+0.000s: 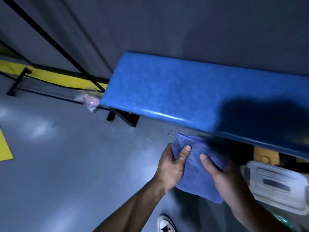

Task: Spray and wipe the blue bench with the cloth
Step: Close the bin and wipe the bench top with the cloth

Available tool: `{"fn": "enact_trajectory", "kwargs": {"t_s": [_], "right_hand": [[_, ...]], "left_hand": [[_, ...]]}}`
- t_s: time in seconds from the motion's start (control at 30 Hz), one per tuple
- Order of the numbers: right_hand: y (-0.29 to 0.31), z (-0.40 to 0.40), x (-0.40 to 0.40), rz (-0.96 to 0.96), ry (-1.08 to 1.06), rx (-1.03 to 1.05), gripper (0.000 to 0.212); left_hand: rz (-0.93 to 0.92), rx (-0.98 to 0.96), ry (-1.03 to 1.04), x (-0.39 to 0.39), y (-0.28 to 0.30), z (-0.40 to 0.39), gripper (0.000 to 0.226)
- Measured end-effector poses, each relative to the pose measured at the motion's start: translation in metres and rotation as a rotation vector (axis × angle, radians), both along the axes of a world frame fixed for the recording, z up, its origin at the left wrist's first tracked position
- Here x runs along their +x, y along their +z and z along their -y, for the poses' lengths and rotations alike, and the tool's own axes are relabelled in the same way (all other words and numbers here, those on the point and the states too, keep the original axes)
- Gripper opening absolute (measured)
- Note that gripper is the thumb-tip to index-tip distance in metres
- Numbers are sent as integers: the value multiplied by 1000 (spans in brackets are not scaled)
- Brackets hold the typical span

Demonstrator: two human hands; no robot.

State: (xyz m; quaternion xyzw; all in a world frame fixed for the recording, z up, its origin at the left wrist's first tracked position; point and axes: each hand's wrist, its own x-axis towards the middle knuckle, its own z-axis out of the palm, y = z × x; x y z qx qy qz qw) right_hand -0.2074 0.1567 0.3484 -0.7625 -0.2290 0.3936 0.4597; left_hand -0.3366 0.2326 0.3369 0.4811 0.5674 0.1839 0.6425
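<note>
Head view. Cloth point(199, 166): blue-violet, soft nap, folded to a rough rectangle, lower corner hanging free. It is held in the air in front of and below the front edge of the blue worktop point(184, 87), not touching it.

Left hand point(170, 166): grip grasping the cloth's left edge, thumb on top, fingers curled beneath. Right hand point(224, 178): grip pinching the cloth's right side, thumb laid flat on the upper face; fingers hidden under the fabric.

Worktop: padded, glossy mottled blue, rounded front edge with a highlight; a shadow covers its right part. Black frame leg point(123, 117) under the left end. Grey floor point(66, 156) with yellow marking point(5, 148). Translucent lidded bin point(275, 183) below the worktop at right. Shoe point(166, 224) at bottom edge.
</note>
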Motion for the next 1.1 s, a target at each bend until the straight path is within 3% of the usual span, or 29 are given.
{"fn": "enact_trajectory", "kwargs": {"t_s": [0.07, 0.13, 0.23, 0.3, 0.4, 0.47, 0.6, 0.7, 0.77, 0.83, 0.93, 1.03, 1.1], "right_hand": [[-10, -39, -26, 53, -30, -50, 41], [-32, -73, -47, 64, 93, -126, 49], [-40, -122, -72, 168, 257, -226, 45], [-46, -151, -88, 140, 253, -225, 45], [-60, -192, -99, 89, 308, -298, 39], [-63, -218, -105, 61, 296, -318, 26], [-52, -264, -115, -10, 279, -204, 55], [-41, -293, -123, -36, 304, -130, 38], [-40, -311, -125, -145, 275, -150, 38], [-40, -326, -123, -433, 134, -212, 52], [-39, -341, -116, -764, 62, -235, 56], [-41, -353, -113, -700, 65, -237, 42], [-43, -360, -113, -532, 56, -261, 26]], "left_hand": [[-99, 51, 31, -25, 7, -35, 34], [-196, 68, 89, -47, 11, -69, 30], [-228, -22, 178, -77, 10, -113, 25], [-198, -110, 242, -101, 3, -145, 18], [-225, -168, 269, -135, -12, -182, 25], [-255, -141, 257, -152, -23, -204, 28], [-238, -71, 233, -172, -31, -240, 23], [-191, -47, 258, -185, -29, -267, 26], [-112, -160, 306, -193, -29, -287, 38], [-33, -277, 298, -200, -28, -307, 45], [-86, -118, 124, -207, -32, -337, 56], [-237, 103, -60, -207, -38, -365, 58], [-276, 157, -114, -203, -35, -378, 39]]}}
